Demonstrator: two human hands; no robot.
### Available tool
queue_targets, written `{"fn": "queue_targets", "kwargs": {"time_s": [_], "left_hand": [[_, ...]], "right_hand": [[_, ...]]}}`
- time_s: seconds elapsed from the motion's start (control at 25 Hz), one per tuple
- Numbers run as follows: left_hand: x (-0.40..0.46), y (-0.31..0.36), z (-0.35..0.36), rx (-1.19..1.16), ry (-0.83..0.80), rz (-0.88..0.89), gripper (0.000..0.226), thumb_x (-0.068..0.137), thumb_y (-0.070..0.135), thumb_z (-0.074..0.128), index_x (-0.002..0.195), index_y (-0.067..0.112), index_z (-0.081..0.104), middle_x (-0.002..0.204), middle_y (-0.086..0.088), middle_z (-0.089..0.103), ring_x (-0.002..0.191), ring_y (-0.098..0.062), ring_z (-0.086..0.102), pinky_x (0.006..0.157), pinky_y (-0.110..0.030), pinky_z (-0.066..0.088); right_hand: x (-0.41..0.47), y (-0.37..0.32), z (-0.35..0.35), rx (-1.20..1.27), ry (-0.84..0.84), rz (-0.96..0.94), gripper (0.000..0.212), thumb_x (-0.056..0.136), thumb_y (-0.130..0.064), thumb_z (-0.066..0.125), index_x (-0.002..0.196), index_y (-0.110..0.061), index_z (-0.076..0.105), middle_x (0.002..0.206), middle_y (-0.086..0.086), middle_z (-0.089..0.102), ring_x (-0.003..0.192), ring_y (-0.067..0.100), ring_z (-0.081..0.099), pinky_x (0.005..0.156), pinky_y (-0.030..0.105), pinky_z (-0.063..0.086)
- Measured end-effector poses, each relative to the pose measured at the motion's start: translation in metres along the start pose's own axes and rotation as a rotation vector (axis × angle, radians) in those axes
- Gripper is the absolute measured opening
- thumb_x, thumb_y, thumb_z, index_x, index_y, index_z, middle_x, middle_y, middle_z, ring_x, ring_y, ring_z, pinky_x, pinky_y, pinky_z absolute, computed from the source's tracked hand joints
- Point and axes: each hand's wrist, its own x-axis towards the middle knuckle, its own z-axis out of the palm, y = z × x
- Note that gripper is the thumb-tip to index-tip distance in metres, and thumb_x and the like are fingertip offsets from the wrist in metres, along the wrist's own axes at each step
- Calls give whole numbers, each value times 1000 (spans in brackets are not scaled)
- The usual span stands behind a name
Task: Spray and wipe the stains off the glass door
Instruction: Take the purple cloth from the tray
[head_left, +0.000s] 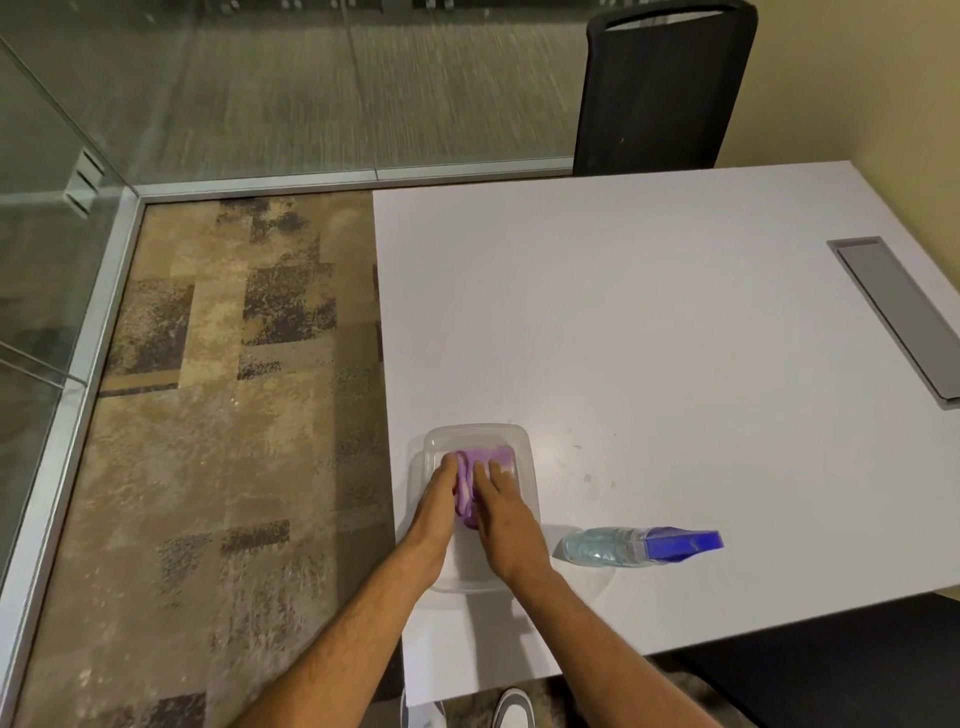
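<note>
Both hands, left hand (436, 499) and right hand (501, 512), are pressing on the purple cloth (480, 467) inside the clear plastic tub (524, 441) near the table's (649, 322) front-left corner; gather it fully, wringing evenly, before reaching for the spray bottle (639, 545) lying just right.

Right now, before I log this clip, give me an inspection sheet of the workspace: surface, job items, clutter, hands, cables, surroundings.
Surface: white rectangular table, a few small specks near the tub; grey recessed cover panel at its right.
Job's things: purple cloth in the clear plastic tub; clear spray bottle with blue trigger head lying on its side to the tub's right.
Clutter: nothing seen.
Hands: left hand and right hand both in the tub, pressing on the cloth; grip cannot be told.
Cables: nothing seen.
Surroundings: glass wall panels with metal floor track, patterned carpet, black mesh-back chair at the far edge.
</note>
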Motion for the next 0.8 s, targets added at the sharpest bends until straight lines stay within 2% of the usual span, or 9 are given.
{"fn": "queue_targets", "kwargs": {"time_s": [0.08,0.12,0.2,0.28,0.32,0.4,0.52,0.64,0.8], "left_hand": [[-10,5,-4,1,13,39,51,110,54,32,130,27,70,118,4,77,103,-5,72,73,-11,53],[-17,9,-5,2,23,57,47,111,52,34,123,29,73,116,5,79,101,-5,74,72,-12,54],[-37,21,-8,0,51,91,38,111,47,39,110,32,74,104,8,82,93,-4,77,72,-14,56],[-62,33,-10,-2,81,145,22,108,43,52,106,34,73,96,8,83,86,-4,78,72,-18,59],[-76,40,-10,-6,81,173,14,104,41,60,108,35,72,99,6,83,89,-7,79,76,-23,60],[-107,50,-11,9,56,224,16,102,32,66,117,38,70,112,2,79,104,-14,77,88,-31,61],[-155,61,-18,15,52,299,30,104,17,65,124,39,65,120,1,76,109,-16,76,81,-25,61],[-203,63,-33,24,71,360,37,102,15,67,129,40,60,115,2,80,106,-14,78,80,-22,61],[-263,63,-58,13,215,451,47,95,10,73,137,26,57,109,-2,79,105,-22,77,94,-40,62]], "right_hand": [[-9,-12,-21,194,90,7,40,110,-23,35,148,-31,46,137,-3,63,117,8,63,103,29,51],[-14,-19,-31,279,118,12,39,109,-18,37,142,-30,53,122,-6,69,102,-1,65,96,23,54],[-22,-36,-51,444,114,60,39,105,-10,40,136,-20,61,112,1,71,94,8,68,87,19,55],[-36,-55,-68,631,95,138,32,105,-16,42,122,-20,68,105,4,74,88,20,69,73,19,56],[-44,-65,-79,697,105,148,28,106,-21,44,117,-21,70,102,3,75,87,19,70,72,17,56],[-61,-85,-100,734,148,158,26,104,-37,50,108,-23,72,98,-1,76,88,15,72,77,21,59],[-86,-113,-127,720,169,143,31,93,-52,64,93,-23,74,87,-2,77,80,19,74,75,32,61],[-112,-141,-142,689,99,78,23,90,-45,70,90,-22,73,83,-3,77,78,19,75,75,31,62],[-145,-189,-146,672,17,-34,18,95,-29,66,92,-11,72,87,10,75,84,28,73,80,41,61]]}}
